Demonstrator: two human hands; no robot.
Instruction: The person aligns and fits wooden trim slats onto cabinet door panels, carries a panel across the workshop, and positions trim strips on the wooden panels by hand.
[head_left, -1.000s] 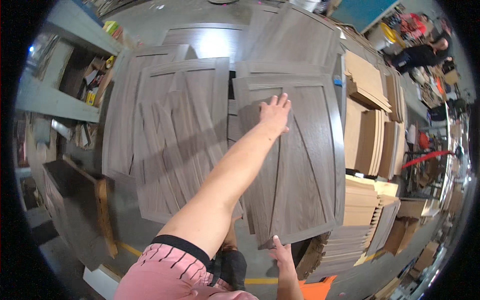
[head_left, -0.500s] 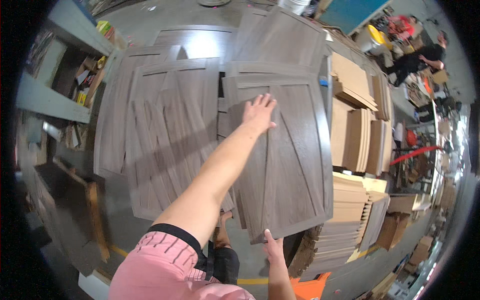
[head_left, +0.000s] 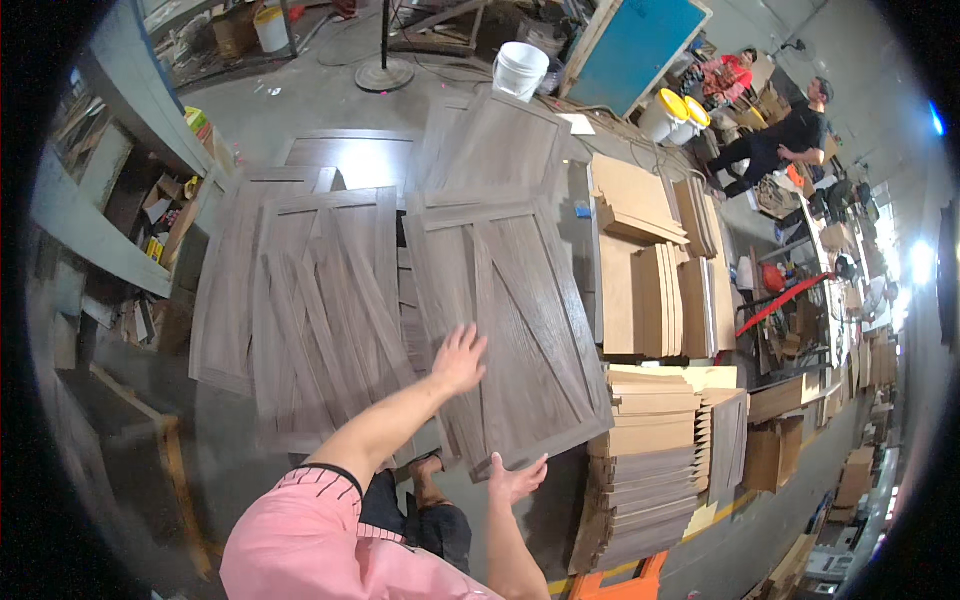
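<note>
Under my left hand (head_left: 460,362) lies a grey-brown wood-grain door panel (head_left: 535,300) with raised frame strips and slanting strips. That hand is open, its fingers stretched out across the panel's left part. My right hand (head_left: 515,482) is at the panel's near edge, thumb at the edge and a finger pointing out to the right. Its fingers look spread; part of the hand's contact with the edge is hidden. To the left lies a similar panel (head_left: 375,290) with loose narrow strips (head_left: 312,315) on it. More such panels (head_left: 500,145) lie behind.
Stacked tan boards (head_left: 630,255) stand to the right, with a pile of board pieces (head_left: 645,460) nearer. An orange stand (head_left: 625,580) is by my right forearm. A white bucket (head_left: 520,70) stands behind the panels. Shelving (head_left: 120,220) is at left. Two people are far right.
My left hand has slid back toward me along the panel. My right hand's fingers have spread at the near edge. The view has shifted, showing more of the far floor.
</note>
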